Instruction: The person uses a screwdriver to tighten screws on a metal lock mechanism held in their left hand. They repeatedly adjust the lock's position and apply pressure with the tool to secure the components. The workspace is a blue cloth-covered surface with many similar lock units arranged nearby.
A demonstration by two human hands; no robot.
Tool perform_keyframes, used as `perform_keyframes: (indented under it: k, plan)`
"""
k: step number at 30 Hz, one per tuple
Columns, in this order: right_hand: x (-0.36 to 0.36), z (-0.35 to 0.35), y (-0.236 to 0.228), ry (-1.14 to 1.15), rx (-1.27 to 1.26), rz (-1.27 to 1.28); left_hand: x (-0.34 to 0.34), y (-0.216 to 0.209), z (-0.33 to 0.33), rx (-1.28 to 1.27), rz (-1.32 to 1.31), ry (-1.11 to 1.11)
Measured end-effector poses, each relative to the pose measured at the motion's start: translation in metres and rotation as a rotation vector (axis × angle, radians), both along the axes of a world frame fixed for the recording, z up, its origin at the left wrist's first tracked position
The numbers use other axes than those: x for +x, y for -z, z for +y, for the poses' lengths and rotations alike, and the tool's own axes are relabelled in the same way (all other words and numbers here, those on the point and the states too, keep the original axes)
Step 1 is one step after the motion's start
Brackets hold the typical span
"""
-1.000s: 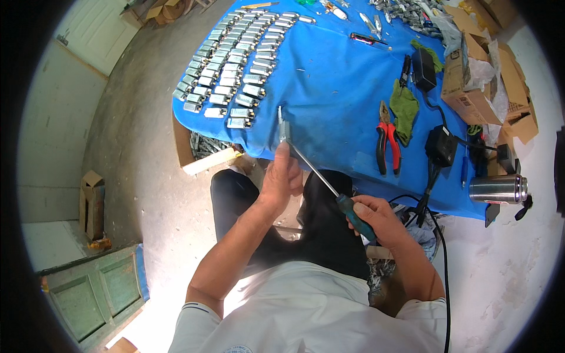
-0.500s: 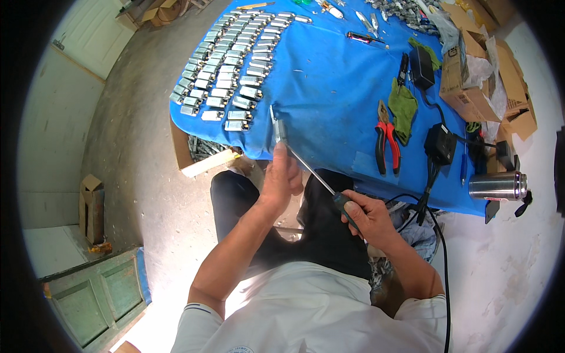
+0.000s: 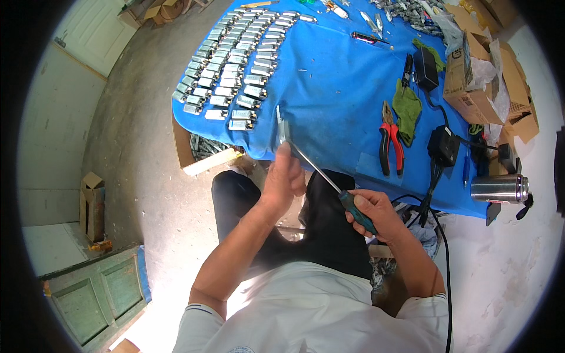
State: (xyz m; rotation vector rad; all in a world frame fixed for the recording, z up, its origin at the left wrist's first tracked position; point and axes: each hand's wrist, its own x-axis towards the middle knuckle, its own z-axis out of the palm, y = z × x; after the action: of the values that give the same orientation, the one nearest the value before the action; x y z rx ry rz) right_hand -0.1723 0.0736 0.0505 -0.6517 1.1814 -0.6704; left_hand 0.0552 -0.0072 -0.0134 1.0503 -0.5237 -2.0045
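My left hand (image 3: 284,179) is closed at the table's near edge. Between its thumb and fingers it pinches a small silver metal piece (image 3: 283,129) with a thin blade-like end pointing away from me. My right hand (image 3: 381,216) is wrapped round the dark teal handle of a screwdriver (image 3: 322,172). The metal shaft runs up and left to the held piece, beside my left thumb; whether its tip touches the piece I cannot tell. Rows of similar silver metal parts (image 3: 241,115) lie on the blue cloth to the left.
On the blue cloth (image 3: 329,112) at right lie red-and-black pliers (image 3: 390,141), a green rag (image 3: 406,112), black power adapters (image 3: 443,144) with cables and a steel flask (image 3: 499,188). Cardboard boxes (image 3: 471,103) stand behind them. A box of metal parts (image 3: 203,147) sits below the left corner.
My right hand has shifted slightly right, and the screwdriver handle now shows more in its grip. My left hand still holds the metal piece. The whole view has shifted a little.
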Motion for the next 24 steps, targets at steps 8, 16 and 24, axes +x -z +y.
perform_keyframes:
  k: [8,16,24]
  plan:
    - [0.003,0.002,-0.006,-0.183,-0.100,0.384,0.001,-0.005,0.009,0.013,-0.015,0.009]
    - [-0.006,-0.006,-0.015,-0.287,-0.481,0.676,0.027,-0.017,0.008,0.074,-0.091,0.150]
    - [-0.007,-0.010,-0.017,-0.299,-0.610,0.720,0.051,0.000,0.006,-0.099,-0.455,-0.010]
